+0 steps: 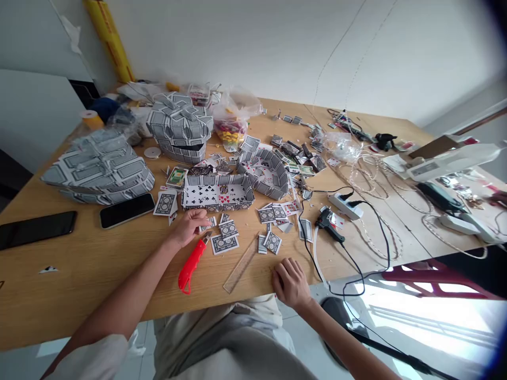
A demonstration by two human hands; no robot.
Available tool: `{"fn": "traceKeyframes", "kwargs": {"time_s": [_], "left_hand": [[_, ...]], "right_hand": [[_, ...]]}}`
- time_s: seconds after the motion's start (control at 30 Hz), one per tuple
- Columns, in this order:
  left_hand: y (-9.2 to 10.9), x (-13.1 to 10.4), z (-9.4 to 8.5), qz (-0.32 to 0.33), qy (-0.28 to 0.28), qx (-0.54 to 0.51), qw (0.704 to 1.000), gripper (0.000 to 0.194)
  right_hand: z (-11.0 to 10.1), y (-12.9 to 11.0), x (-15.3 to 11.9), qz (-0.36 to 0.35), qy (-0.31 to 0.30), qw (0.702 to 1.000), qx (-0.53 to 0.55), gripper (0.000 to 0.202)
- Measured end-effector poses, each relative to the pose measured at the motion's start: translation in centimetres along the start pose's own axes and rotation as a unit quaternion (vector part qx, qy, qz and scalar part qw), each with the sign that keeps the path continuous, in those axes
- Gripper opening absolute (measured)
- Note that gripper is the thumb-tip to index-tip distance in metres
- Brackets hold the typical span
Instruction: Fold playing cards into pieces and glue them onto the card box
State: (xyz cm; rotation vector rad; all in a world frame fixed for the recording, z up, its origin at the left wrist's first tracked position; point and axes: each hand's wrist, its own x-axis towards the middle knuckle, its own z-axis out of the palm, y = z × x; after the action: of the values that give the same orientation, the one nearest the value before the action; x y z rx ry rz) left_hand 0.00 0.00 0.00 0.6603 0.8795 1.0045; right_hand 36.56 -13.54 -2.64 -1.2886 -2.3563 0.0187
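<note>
In the head view, the left hand (189,228) rests on the desk (99,269), fingers part-curled and touching a small card piece (207,224); whether it pinches the piece or only steadies it, I cannot tell. The right hand (292,282) lies at the desk's near edge, loosely curled, with nothing showing in it; its palm is hidden, so I cannot say it is empty. It looks parked there for support, well apart from the left.

Between the hands lie more folded card pieces (228,229), a red cutter (193,263) and a clear ruler (241,264). The cutter's handle points towards the person, presumably so that either hand can take it up readily.

Just beyond the pieces stands a rectangular card tray (218,207), open side up, its inside in plain view, with an angular card tray (279,191) at its far right. On the right, a glue gun (329,224) lies on its side near a power strip (346,206), likely set there because its cord limits its reach.
</note>
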Motion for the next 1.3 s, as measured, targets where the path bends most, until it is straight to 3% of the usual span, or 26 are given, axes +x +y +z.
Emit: {"fn": "traceKeyframes", "kwargs": {"time_s": [0.23, 0.43, 0.6, 0.73, 0.83, 0.93, 1.03, 1.17, 1.3], "left_hand": [[0.1, 0.0, -0.2, 0.019, -0.027, 0.119, 0.992, 0.055], [-0.2, 0.1, -0.1, 0.035, -0.052, 0.151, 0.986, 0.055], [-0.5, 0.1, -0.1, 0.044, -0.055, 0.179, 0.981, 0.05], [-0.6, 0.1, -0.1, 0.052, -0.052, 0.212, 0.975, 0.043], [-0.5, 0.1, 0.1, 0.054, -0.048, 0.218, 0.973, 0.039], [-0.3, 0.0, 0.2, 0.049, -0.047, 0.221, 0.973, 0.037], [-0.1, 0.0, 0.2, 0.042, -0.049, 0.221, 0.973, 0.036], [-0.1, 0.0, 0.1, 0.026, -0.048, 0.221, 0.974, 0.037], [-0.1, 0.0, 0.3, 0.037, -0.025, 0.232, 0.972, 0.04]], "right_hand": [[0.6, -0.3, -0.3, 0.06, 0.073, 0.995, 0.034, 0.028], [0.0, -1.2, 1.4, 0.088, 0.078, 0.987, 0.113, 0.027], [0.6, -2.4, 8.6, 0.001, 0.066, 0.98, 0.186, 0.015], [2.7, -2.1, 15.9, -0.104, 0.026, 0.975, 0.193, 0.012], [4.5, -1.5, 18.8, -0.157, 0.026, 0.972, 0.173, 0.013], [5.9, -1.2, 18.9, -0.137, 0.069, 0.968, 0.199, 0.013], [6.5, -1.0, 18.0, -0.097, 0.07, 0.958, 0.26, 0.011], [6.0, -0.6, 17.7, -0.084, 0.02, 0.957, 0.278, 0.015], [5.5, 0.0, 18.2, -0.115, -0.068, 0.952, 0.275, 0.052]]}}
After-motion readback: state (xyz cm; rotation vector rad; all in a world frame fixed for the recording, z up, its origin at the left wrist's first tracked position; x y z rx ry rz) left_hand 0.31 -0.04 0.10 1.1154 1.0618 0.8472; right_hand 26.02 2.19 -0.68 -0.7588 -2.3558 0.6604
